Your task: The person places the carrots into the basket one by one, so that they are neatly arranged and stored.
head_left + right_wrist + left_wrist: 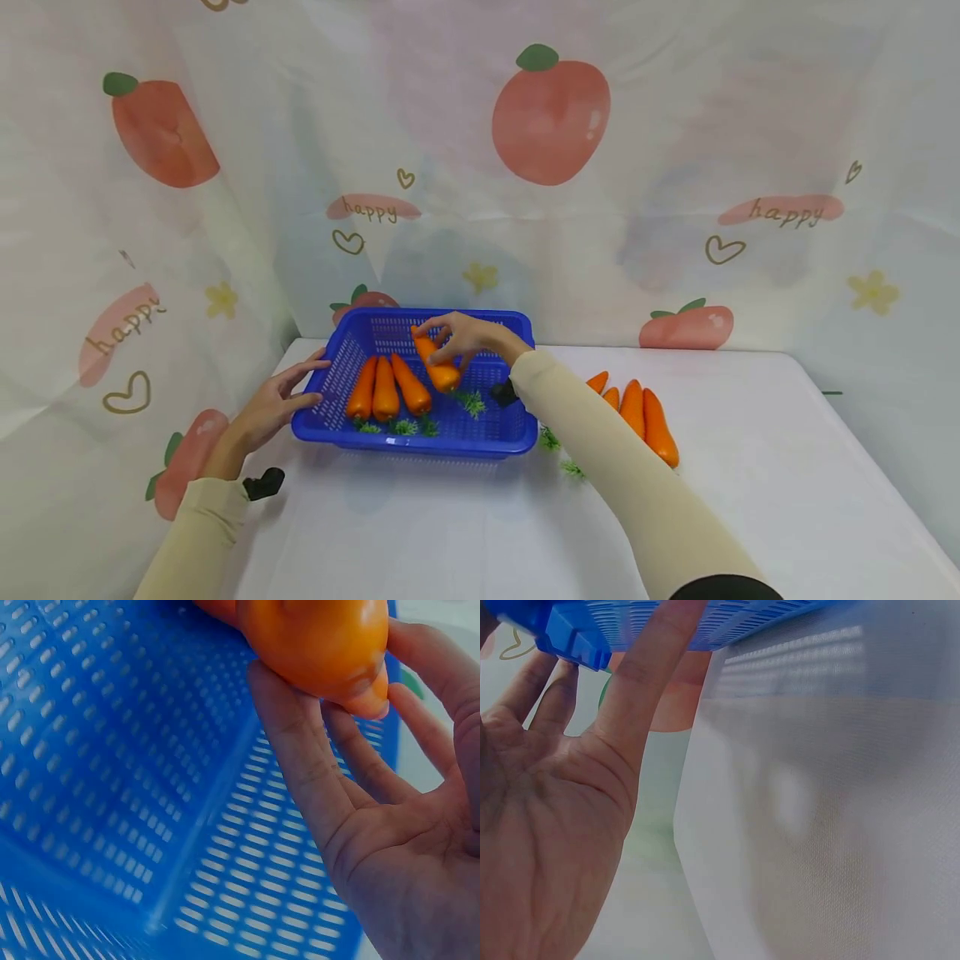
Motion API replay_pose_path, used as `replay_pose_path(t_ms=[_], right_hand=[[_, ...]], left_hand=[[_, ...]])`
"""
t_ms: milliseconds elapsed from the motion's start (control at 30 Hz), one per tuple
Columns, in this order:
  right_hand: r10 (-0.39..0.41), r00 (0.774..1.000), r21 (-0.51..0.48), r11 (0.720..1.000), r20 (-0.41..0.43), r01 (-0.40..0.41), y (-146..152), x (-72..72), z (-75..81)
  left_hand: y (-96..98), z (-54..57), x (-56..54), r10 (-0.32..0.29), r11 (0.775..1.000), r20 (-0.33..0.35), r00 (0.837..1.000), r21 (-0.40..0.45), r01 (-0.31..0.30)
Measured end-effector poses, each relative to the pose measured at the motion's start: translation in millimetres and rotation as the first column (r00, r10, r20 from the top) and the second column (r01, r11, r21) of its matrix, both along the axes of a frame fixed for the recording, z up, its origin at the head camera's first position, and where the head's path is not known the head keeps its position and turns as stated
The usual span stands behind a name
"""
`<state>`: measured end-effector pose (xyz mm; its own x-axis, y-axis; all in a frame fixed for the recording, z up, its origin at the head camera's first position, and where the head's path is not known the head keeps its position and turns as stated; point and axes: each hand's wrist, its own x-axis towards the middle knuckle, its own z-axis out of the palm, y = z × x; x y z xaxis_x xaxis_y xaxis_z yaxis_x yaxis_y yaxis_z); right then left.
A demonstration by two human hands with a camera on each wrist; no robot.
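Note:
A blue plastic basket (420, 446) with perforated walls holds three orange carrots (386, 392) side by side, green tufts at their near ends. My left hand (273, 404) grips the basket's left rim, thumb and fingers spread along it. In the left wrist view the thumb reaches up to the blue wall (727, 626). Over the right half of the basket, my right hand (461, 337) holds another carrot (444, 375) between thumb and fingers, its thick end toward me. In the right wrist view that carrot (315, 645) lies against the fingers.
Several more carrots (656, 429) lie on the white table (750, 467) right of the basket, partly hidden by my right sleeve (600, 450). Green tufts (573, 469) show beside that sleeve. A printed cloth backdrop (450, 250) stands close behind the basket and along the left side.

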<state>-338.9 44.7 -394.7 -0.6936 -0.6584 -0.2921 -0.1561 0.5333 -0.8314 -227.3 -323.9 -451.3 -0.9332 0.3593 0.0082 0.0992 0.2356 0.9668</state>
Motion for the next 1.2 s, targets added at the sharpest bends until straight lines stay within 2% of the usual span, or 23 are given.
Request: replay_pose_path(t_ms=[167, 467, 733, 900, 1200], right_hand=[[-0.027, 0.999, 0.013, 1.000, 0.032, 0.026, -3.4, -2.9, -15.1], [-0.040, 0.997, 0.011, 0.999, 0.069, 0.039, -9.2, -3.9, -31.1], [-0.026, 0.993, 0.006, 1.000, 0.112, 0.026, -18.6, 0.3, -34.9], [-0.053, 0.990, 0.027, 0.998, 0.132, 0.050, -23.0, 3.3, -36.0], [-0.072, 0.992, 0.080, 0.995, 0.107, 0.063, -28.3, 6.1, -38.9]], left_hand=[[2.1, -1.2, -1.5, 0.001, 1.000, 0.005, 1.000, 0.003, -0.001], [3.0, 1.6, -1.1, -0.004, 1.000, 0.002, 1.000, 0.013, 0.004], [1.6, 1.3, -0.9, -0.004, 1.000, -0.004, 1.000, 0.015, 0.004], [0.3, 0.2, -0.8, 0.000, 1.000, 0.001, 1.000, 0.010, 0.000], [-2.2, -4.6, -4.7, 0.008, 1.000, -0.007, 1.000, -0.013, -0.008]])
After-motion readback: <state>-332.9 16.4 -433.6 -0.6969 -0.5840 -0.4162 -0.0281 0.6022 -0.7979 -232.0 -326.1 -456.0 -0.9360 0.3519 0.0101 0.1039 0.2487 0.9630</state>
